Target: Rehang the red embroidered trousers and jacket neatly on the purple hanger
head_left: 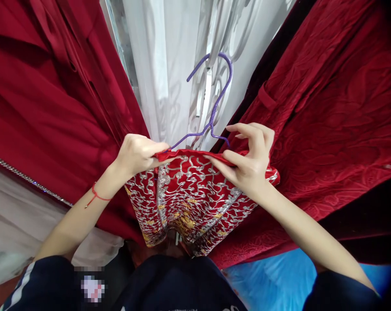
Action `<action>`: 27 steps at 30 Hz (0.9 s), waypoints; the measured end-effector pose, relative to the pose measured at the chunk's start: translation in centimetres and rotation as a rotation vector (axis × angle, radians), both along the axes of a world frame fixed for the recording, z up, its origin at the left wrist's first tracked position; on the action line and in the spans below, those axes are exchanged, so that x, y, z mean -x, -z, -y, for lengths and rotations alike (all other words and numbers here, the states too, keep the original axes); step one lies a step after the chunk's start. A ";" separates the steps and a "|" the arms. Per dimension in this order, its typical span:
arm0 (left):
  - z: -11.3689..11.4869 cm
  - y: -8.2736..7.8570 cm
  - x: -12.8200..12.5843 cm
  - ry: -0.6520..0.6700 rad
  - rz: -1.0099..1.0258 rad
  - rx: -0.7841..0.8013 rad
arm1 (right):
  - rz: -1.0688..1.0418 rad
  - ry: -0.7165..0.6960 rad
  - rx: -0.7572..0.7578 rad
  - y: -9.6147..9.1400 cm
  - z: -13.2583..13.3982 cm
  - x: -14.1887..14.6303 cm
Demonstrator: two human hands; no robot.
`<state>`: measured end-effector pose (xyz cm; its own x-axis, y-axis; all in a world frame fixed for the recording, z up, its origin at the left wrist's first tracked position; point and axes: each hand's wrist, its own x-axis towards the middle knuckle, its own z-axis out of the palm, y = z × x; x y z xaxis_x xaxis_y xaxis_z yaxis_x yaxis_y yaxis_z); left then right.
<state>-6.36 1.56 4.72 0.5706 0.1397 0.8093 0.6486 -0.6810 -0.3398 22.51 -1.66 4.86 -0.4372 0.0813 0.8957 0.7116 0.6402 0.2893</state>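
Observation:
A red garment [189, 198] with silver and gold embroidery hangs between my hands. My left hand [139, 153] is closed, pinching the garment's top edge at its left end. My right hand [250, 157] grips the same edge at the right, fingers bent over the cloth. A purple wire hanger [215, 108] rises from that edge between the hands, its hook free in the air. A red string bracelet [96, 195] circles my left wrist.
Plain red clothing [46, 108] hangs at the left and a red velvet patterned garment [338, 108] at the right. White sheer fabric [169, 65] hangs behind the hanger. Blue material [279, 280] lies low on the right.

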 end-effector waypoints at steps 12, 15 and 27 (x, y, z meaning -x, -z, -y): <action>-0.6 0.6 0.3 -0.011 -0.009 0.201 | 0.236 -0.268 0.902 -4.0 1.8 -8.3; -0.7 0.7 0.2 0.018 -0.013 0.205 | 0.439 -0.136 0.974 -4.6 0.7 -10.6; 0.3 0.2 -0.5 0.004 -0.026 0.083 | -0.456 0.071 0.619 -0.1 1.1 -8.4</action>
